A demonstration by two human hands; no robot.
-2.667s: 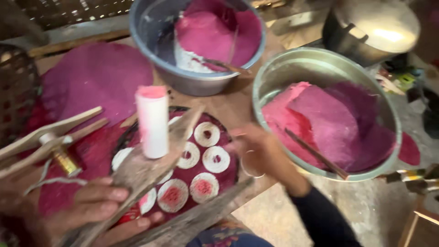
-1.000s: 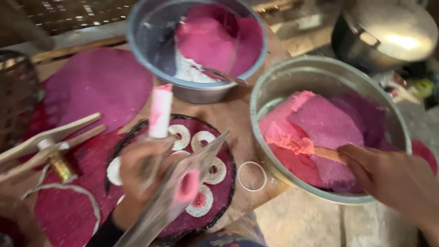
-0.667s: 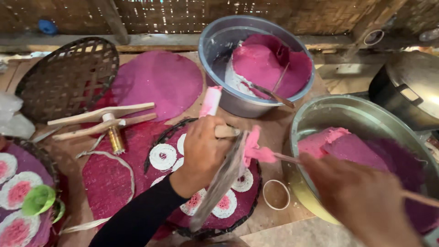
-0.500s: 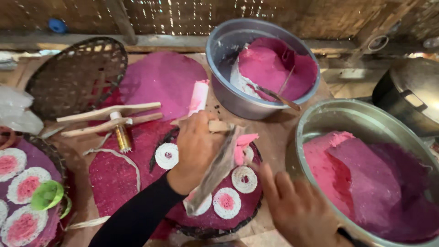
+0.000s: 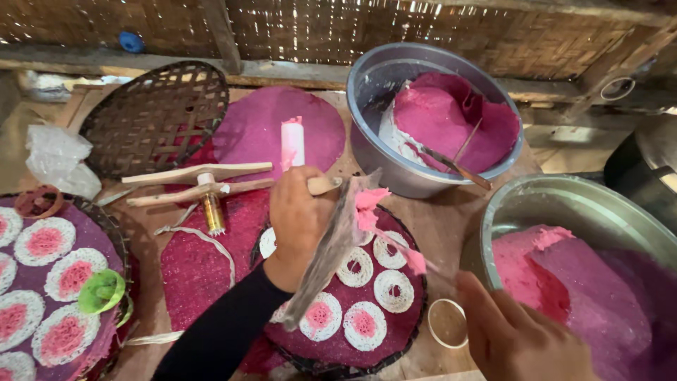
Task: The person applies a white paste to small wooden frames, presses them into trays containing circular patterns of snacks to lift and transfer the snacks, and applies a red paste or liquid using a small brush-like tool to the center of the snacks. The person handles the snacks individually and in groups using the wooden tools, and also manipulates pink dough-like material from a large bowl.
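Left hand (image 5: 300, 215) fingers clamp the flat grey wooden paddle (image 5: 328, 254) at its stiff handle; right hand (image 5: 525, 339), fingers together, brings soft, sticky-looking pink dough (image 5: 370, 208), best supported underneath.

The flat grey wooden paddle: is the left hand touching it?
Touching. The head view shows the left hand wrapped round the handle of the flat grey wooden paddle, its fingers closed on it with no gap.

light: soft daylight through woven wall | shadows: faint | blur: near hand | edges: bowed
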